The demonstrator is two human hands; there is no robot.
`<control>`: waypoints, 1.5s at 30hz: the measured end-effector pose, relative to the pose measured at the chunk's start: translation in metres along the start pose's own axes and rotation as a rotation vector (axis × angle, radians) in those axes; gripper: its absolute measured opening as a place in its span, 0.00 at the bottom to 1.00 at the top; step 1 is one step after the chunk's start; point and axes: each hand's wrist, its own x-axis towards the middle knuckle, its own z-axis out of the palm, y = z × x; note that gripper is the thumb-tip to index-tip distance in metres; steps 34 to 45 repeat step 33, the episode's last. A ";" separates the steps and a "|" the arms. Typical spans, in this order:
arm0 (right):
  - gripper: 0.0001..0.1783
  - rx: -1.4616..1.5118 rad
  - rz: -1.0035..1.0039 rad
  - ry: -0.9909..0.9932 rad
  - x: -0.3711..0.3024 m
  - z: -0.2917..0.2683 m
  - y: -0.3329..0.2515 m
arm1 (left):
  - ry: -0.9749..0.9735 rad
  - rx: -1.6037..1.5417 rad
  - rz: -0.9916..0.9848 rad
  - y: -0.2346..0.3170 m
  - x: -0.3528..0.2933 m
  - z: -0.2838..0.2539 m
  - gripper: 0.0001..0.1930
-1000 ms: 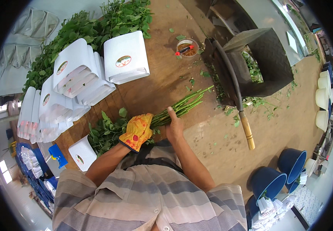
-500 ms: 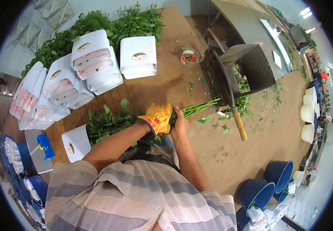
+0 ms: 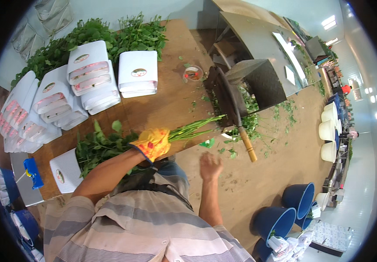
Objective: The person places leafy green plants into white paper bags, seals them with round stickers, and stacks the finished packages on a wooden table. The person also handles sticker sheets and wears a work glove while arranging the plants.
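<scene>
My left hand (image 3: pixel 153 144), in a yellow-orange patterned glove, is closed round a bunch of cut flowers. Its green stems (image 3: pixel 193 129) stick out to the right, toward the cutter's blade, and its leaves (image 3: pixel 103 146) spread left over the table edge. A white corrugated sleeve (image 3: pixel 63 170) wraps the bunch's left end, hiding the blooms. My bare right hand (image 3: pixel 210 166) hangs apart from the stems, over the floor, slightly blurred, its fingers loosely apart with nothing seen in them. Beyond the stem tips stands a lever cutter (image 3: pixel 228 94) with a wooden handle (image 3: pixel 247 145).
Several white-wrapped bunches (image 3: pixel 138 72) are stacked at the table's back left, before leafy stems (image 3: pixel 88 32). A clear round container (image 3: pixel 193 74) sits near the cutter. A blue tape dispenser (image 3: pixel 33 173) lies at left. Blue buckets (image 3: pixel 275 220) stand on the floor at lower right.
My right hand has let go of the stems and moved down and right, away from them. My left hand still holds the bunch. The whole view has shifted slightly.
</scene>
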 end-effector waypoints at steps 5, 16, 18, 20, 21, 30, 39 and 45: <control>0.27 0.266 -0.486 -0.018 0.027 0.010 -0.149 | -0.042 0.076 -0.098 -0.003 0.010 -0.017 0.15; 0.17 -0.908 -1.252 -1.045 -0.079 0.351 -0.234 | -0.002 0.128 -0.185 0.073 0.094 -0.047 0.13; 0.18 -0.847 -1.139 -1.242 -0.079 0.420 -0.218 | 0.066 0.118 -0.125 0.096 0.131 -0.037 0.12; 0.17 -0.894 -1.087 -1.233 -0.087 0.459 -0.209 | 0.086 0.097 -0.167 0.111 0.171 -0.022 0.12; 0.17 -0.937 -1.080 -1.194 -0.090 0.468 -0.205 | 0.100 0.121 -0.156 0.116 0.190 -0.013 0.12; 0.13 -0.918 -1.028 -1.288 -0.050 0.464 -0.225 | 0.223 -0.006 -0.085 0.080 0.270 0.091 0.10; 0.15 -1.072 -1.315 -1.171 -0.054 0.465 -0.229 | 0.552 -0.049 0.069 0.035 0.230 0.097 0.12; 0.15 -1.072 -1.315 -1.171 -0.054 0.465 -0.229 | 0.552 -0.049 0.069 0.035 0.230 0.097 0.12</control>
